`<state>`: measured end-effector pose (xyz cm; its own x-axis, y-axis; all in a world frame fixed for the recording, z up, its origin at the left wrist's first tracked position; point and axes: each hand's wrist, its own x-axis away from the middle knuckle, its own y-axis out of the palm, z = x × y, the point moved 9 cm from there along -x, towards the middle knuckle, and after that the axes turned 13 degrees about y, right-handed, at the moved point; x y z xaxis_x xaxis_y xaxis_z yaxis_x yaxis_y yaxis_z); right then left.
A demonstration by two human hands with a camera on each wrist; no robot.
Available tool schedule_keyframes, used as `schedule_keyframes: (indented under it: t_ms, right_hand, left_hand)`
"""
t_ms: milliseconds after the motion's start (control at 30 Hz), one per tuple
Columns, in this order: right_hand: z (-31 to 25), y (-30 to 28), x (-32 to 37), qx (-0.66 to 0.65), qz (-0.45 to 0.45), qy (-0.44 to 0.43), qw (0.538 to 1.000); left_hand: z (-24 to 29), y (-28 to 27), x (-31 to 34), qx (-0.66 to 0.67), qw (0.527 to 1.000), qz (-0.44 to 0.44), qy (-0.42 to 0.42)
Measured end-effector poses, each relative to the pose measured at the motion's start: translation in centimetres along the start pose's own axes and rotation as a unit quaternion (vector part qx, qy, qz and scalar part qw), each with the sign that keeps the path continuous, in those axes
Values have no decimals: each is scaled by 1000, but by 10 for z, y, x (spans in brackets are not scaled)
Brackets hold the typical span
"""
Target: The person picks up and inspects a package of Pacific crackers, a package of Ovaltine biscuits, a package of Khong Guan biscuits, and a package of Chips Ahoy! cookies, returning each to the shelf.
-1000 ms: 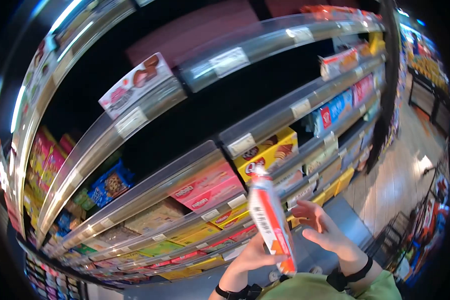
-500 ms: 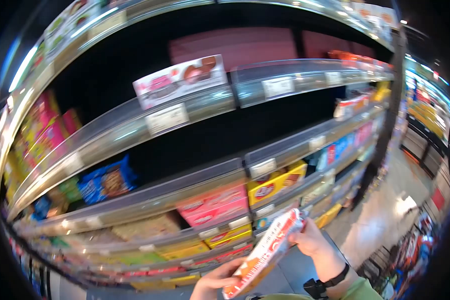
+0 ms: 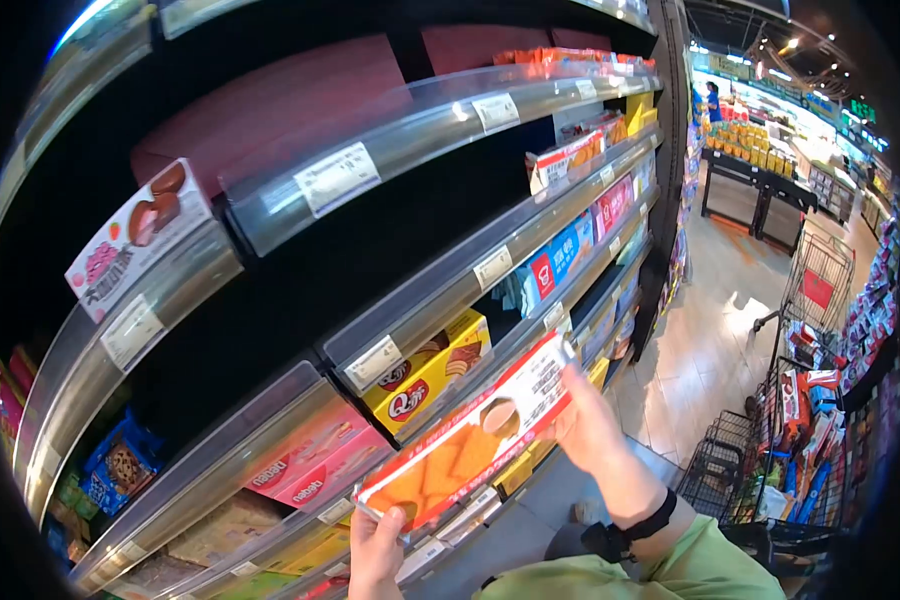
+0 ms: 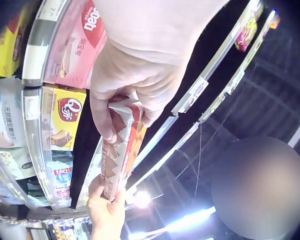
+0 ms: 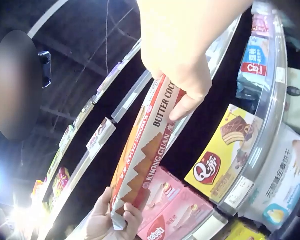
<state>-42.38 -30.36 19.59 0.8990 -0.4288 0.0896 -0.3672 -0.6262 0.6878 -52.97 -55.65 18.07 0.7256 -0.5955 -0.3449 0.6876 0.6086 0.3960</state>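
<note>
A long pack of butter coconut biscuits point(image 3: 470, 440) in red, white and orange is held slantwise in front of the shelves, its broad printed face up. My left hand point(image 3: 375, 555) pinches the lower left end, thumb on the printed face. At the upper right end, my right hand point(image 3: 588, 425) grips the pack between thumb and fingers. In the left wrist view, the crimped end of the wrapper point(image 4: 124, 107) shows between the left fingers. "Khong Guan" lettering runs along the pack's side point(image 5: 152, 150) in the right wrist view.
Behind the pack, a shelf holds a yellow box point(image 3: 430, 375) and pink wafer boxes point(image 3: 315, 465). A strawberry-printed box point(image 3: 140, 240) stands higher at left. To the right, a loaded shopping cart point(image 3: 805, 440) stands in the aisle, with a display table point(image 3: 755, 175) farther back.
My right hand, earlier off the pack, now grips its far end. The pack has gone from upright to slanting, with its broad face turned up. The head view has swung right, towards the aisle.
</note>
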Motion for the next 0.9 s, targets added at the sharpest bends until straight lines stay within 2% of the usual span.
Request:
schedule_keyframes:
  t_ms: [67, 133, 167, 433, 533, 600, 633, 733, 800, 867, 900]
  right_hand:
    - [-19, -15, -12, -9, -7, -9, 1000]
    - [-41, -28, -24, -3, -12, -16, 1000]
    - [-55, -35, -31, 8, -17, -30, 999]
    - [-163, -120, -103, 25, -29, -41, 998]
    - [-201, -134, -122, -29, -123, -78, 989]
    - [-193, -149, -141, -163, -195, -17, 967]
    - [-194, -156, -143, -162, -201, -17, 966]
    - [-197, -175, -144, -79, -183, -21, 980]
    - [-219, -189, -149, -51, -183, -25, 982]
    - [-254, -212, -144, 161, -133, -51, 977]
    - [-271, -208, -138, 164, -131, -40, 977]
  left_hand:
    - [-4, 14, -21, -9, 1000, 25, 14]
    - [-14, 37, -44, 1, 1000, -15, 15]
    - [-17, 47, -54, -15, 1000, 13, 11]
    - [-88, 143, -156, -16, 1000, 6, 17]
    - [-117, 182, -190, -5, 1000, 16, 15]
    - [-125, 204, -206, -31, 988, 23, 147]
    - [-140, 218, -210, -2, 992, -2, 122]
    - [-177, 245, -222, -136, 983, -77, 97]
    - [-185, 260, -235, -177, 975, -129, 38]
    - [-164, 287, -256, -159, 966, -154, 135]
    - [-149, 295, -262, -182, 957, -126, 186]
